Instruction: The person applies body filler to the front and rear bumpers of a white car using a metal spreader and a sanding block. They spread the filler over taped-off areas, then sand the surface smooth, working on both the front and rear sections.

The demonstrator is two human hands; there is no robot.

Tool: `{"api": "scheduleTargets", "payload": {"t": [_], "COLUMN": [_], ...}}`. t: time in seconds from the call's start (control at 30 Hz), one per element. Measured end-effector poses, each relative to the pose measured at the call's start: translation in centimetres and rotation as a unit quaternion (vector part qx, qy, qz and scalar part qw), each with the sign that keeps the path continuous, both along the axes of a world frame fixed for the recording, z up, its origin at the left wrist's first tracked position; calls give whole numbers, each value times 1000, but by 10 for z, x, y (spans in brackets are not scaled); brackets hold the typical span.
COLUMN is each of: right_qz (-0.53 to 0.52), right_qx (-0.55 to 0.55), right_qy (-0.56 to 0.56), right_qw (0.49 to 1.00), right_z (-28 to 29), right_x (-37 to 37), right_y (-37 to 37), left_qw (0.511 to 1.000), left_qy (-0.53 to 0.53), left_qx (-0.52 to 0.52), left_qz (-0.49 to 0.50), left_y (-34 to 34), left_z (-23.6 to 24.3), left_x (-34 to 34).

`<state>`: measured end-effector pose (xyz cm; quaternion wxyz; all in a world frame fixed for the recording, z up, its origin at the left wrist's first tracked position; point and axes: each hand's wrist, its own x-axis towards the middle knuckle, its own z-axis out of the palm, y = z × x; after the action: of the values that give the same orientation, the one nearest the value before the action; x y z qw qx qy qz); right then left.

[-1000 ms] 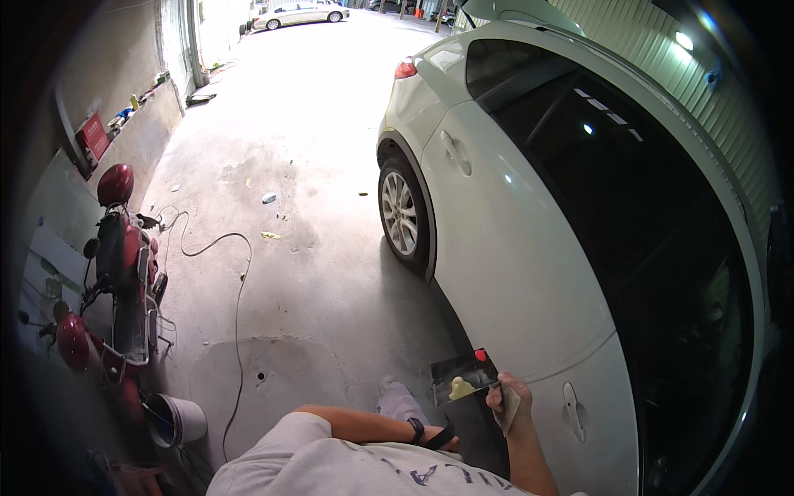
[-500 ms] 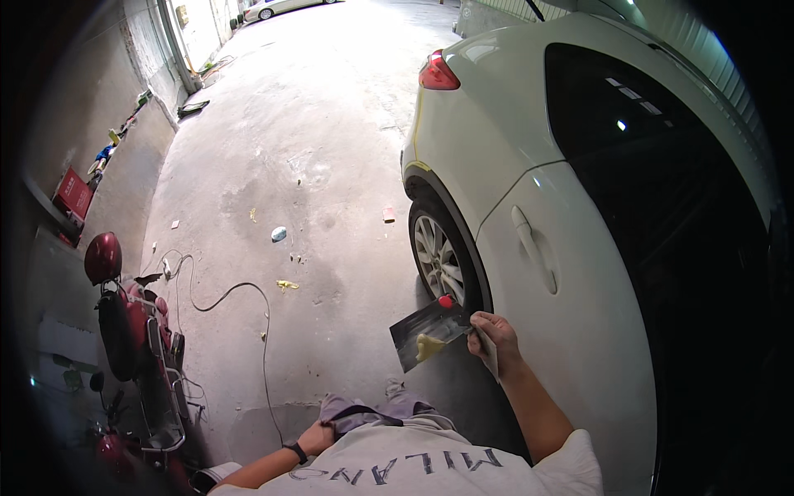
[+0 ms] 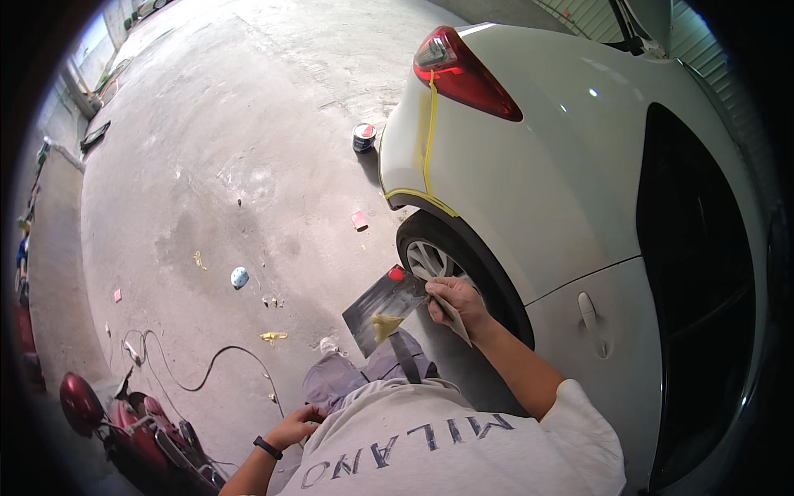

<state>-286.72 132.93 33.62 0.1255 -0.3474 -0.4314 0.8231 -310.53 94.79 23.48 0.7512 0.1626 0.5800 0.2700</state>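
Observation:
In my right hand, fingers closed, is a dark flat mixing board, held out in front of my waist. A mound of yellow putty lies on its lower part, and a small red blob of paste sits at its upper edge. A thin greyish flat piece is under the same fingers; its kind is unclear. My left hand rests by my hip against the shirt hem, fingers loosely bent, with nothing visible in it. The white car stands close on my right.
Yellow tape runs down from the tail light to the arch over the wheel. A tin stands behind the car. Scraps and a cable lie on the floor. At lower left stands a red motorbike.
I have turned and moved toward the rear of the car; the tail light and tape appear larger and the tin shows. My right hand keeps the board. My left hand has shifted slightly at the hip.

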Motion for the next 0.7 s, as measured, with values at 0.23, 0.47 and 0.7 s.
{"api": "scheduleTargets", "payload": {"t": [0.23,0.47,0.7], "right_qz": [-85,-68,-145], "right_qx": [-7,78,124], "right_qy": [-6,20,33], "right_qw": [996,994,981], "right_z": [-19,-49,-35], "right_x": [-138,-314,-403], "right_y": [103,246,341], "left_qw": [998,984,917], "left_qy": [47,-3,283], "left_qx": [29,-17,169], "left_qz": [22,179,-225], "left_y": [123,279,483], "left_z": [-26,-38,-83], "left_x": [-194,-392,-548]}}
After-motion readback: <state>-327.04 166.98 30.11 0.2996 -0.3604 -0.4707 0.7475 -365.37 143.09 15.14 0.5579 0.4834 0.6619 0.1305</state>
